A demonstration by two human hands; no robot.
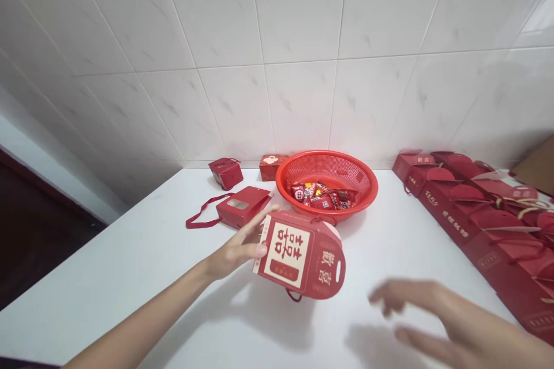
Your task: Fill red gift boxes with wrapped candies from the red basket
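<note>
The left hand (236,251) was grasping the lower end of the printed box (305,256), its thumb on the face. This box was above the bench (108,277), at seven o'clock from the red basket (371,191). It seemed light, of thin card, easy to dent; the firm edges looked best for holding. Near four o'clock from the box, the blurred right hand (428,305) was released, its fingers loosely bent.

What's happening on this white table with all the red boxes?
The left hand is holding a red gift box by one end, tilted above the table. The right hand is blurred, apart from the box, with nothing visible in it. Behind the held box, a red basket contains wrapped packets. A box with a ribbon strap lies to the left, and rows of red boxes stand on the right.
</note>
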